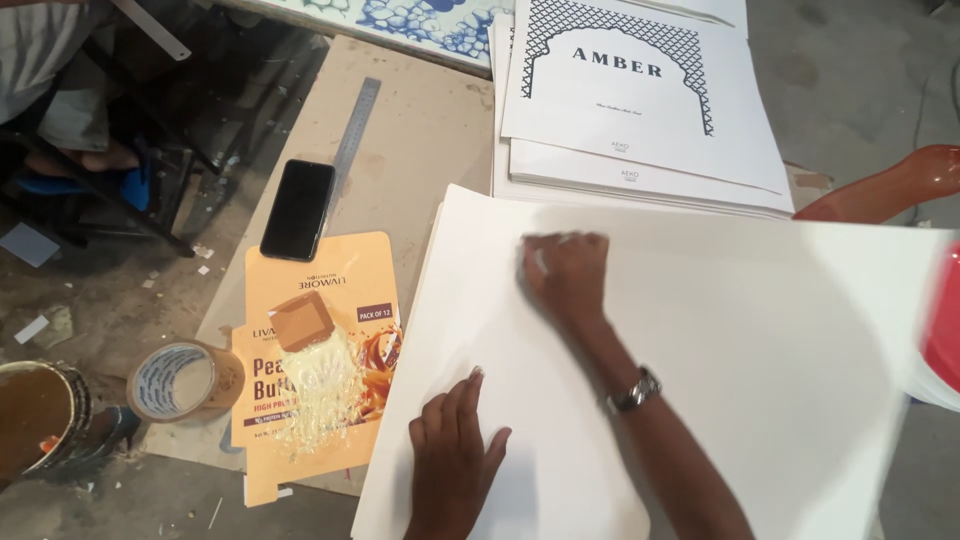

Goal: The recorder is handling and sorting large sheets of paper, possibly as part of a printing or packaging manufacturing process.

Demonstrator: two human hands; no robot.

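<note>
A large blank white paper sheet [720, 330] fills the lower right of the view, lying over a brown board worktop [420, 130]. The left hand [452, 452] rests palm down at the sheet's 7 o'clock edge, its fingers [462, 395] flat and close together, holding nothing. The right hand [567, 275] presses on the sheet near its middle, blurred, with its fingers [560, 243] curled under; whether they hold anything cannot be told. A metal wristwatch [634, 391] sits on that arm.

At 12 o'clock from the sheet lies a stack of printed white sheets [640, 110]. At 9 o'clock lies a flattened orange carton [320, 350], with a black phone [298, 209] and a steel ruler [355, 128] beyond it at 10 o'clock. A roll of brown tape [180, 382] lies just left of the carton.
</note>
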